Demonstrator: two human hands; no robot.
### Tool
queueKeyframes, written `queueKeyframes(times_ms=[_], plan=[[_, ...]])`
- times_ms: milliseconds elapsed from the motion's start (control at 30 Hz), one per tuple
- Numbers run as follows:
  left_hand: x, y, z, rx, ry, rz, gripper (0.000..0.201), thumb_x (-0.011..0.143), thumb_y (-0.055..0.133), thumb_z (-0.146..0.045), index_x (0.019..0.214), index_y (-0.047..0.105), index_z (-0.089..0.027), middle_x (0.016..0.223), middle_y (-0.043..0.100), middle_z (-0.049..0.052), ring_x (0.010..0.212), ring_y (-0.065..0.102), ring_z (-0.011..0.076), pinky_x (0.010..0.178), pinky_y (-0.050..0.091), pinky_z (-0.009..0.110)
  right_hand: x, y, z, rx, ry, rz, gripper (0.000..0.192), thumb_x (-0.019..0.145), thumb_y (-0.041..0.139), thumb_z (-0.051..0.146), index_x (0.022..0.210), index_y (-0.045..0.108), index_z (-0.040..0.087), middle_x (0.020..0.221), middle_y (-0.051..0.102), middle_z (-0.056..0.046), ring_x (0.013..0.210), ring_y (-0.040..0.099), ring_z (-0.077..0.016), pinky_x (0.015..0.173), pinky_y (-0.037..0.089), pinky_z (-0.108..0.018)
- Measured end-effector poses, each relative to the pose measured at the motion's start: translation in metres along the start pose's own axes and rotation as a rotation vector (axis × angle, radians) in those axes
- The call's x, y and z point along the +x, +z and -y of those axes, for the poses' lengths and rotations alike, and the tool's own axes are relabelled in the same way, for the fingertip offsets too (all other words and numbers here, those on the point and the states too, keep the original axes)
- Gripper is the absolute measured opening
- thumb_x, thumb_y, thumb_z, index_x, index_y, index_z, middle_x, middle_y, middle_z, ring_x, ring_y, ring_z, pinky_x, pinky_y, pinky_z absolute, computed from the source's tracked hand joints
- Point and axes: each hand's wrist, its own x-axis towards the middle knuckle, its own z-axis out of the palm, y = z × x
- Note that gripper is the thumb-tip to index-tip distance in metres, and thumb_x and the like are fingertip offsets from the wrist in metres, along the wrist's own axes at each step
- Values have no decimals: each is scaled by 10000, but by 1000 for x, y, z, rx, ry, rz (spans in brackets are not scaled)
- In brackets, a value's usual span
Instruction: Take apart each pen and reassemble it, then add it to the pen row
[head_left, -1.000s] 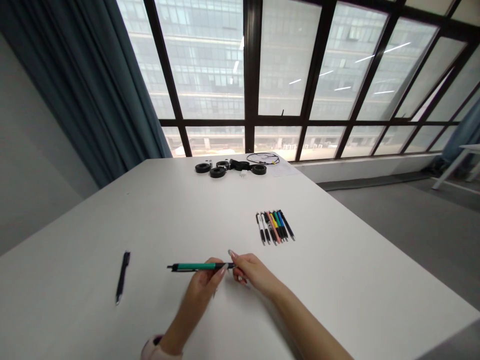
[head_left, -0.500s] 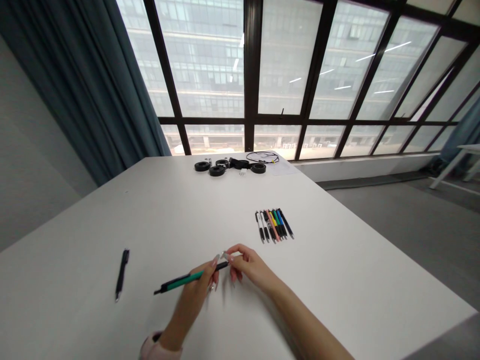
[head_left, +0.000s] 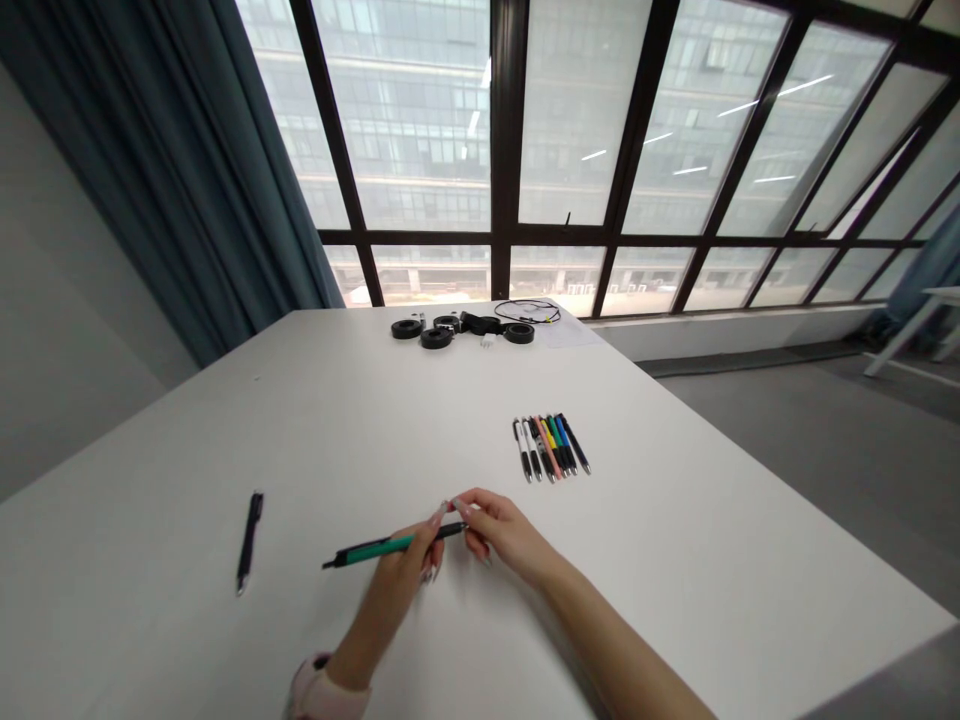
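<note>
green pen (head_left: 379,547), black ends, near-level, held above table

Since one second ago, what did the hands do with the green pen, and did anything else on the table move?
The green-barrelled pen tipped from level to slanting, far end lower, then rose slightly. The left hand and right hand kept holding it near its tip. The black pen and the row of coloured pens stayed put.

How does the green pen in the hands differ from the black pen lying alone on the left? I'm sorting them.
The green pen has a green barrel with black ends; the black pen is dark all over. The green pen is held by the left hand and right hand, nearly crosswise; the black pen lies untouched on the table, pointing away. Both are slim pens.
</note>
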Motion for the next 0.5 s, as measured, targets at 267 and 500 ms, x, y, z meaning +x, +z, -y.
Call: queueKeyframes(times_ms=[267, 500], plan=[[0, 3, -3, -63, -50, 4, 561, 725, 416, -673, 388, 430, -224, 369, 344, -35, 382, 331, 100, 432, 290, 244, -1, 1, 3, -28, 46, -10, 529, 818, 497, 625, 1030, 603, 152, 470, 471, 76, 408, 392, -76, 456, 301, -224], [2, 4, 0, -55, -38, 15, 569, 743, 393, -661, 377, 399, -226, 377, 358, -25, 402, 337, 101, 447, 284, 241, -1, 1, 1, -9, 53, -38, 522, 764, 574, 616, 1016, 597, 160, 511, 506, 73, 437, 425, -74, 470, 333, -220]])
